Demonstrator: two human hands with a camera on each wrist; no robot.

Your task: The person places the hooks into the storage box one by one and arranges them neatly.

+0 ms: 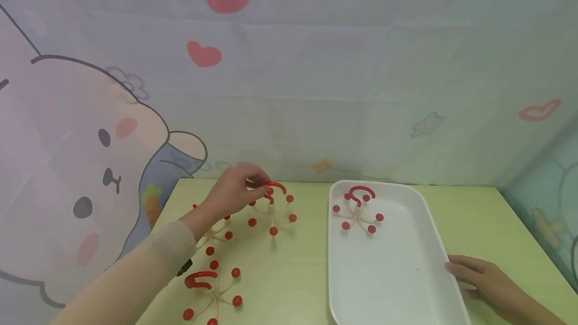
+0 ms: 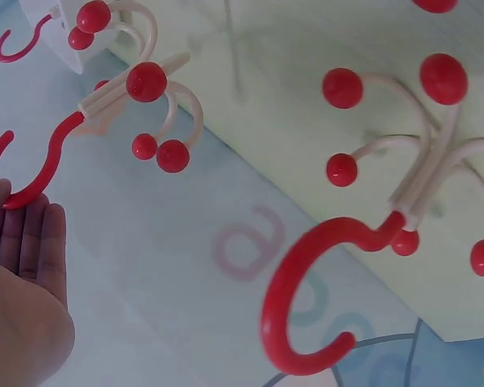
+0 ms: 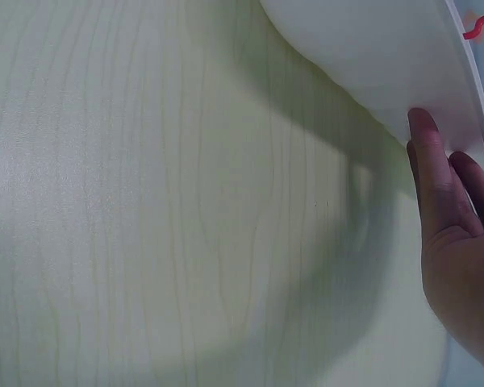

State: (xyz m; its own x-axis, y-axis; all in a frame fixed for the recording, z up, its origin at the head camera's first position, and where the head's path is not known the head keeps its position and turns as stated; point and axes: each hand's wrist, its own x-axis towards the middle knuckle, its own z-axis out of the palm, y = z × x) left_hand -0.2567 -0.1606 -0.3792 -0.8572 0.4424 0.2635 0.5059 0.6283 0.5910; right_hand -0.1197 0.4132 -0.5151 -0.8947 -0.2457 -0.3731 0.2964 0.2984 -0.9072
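Note:
My left hand (image 1: 237,189) pinches the red hook of a hook hanger (image 1: 272,209) whose pale curved prongs end in red balls. In the left wrist view that hanger (image 2: 44,177) is held upright by its hook; whether its prongs touch the table cannot be told. My right hand (image 1: 489,285) grips the right rim of a white tray (image 1: 384,265), thumb over the edge and fingers against the outer wall (image 3: 387,64). A matching hanger (image 1: 358,214) stands inside the tray at its far left corner.
Two more hangers are on the left of the pale table (image 1: 289,285): one (image 1: 215,292) near the front, another (image 1: 211,234) partly behind my left forearm. A printed cloth (image 1: 316,89) hangs behind the table's back edge.

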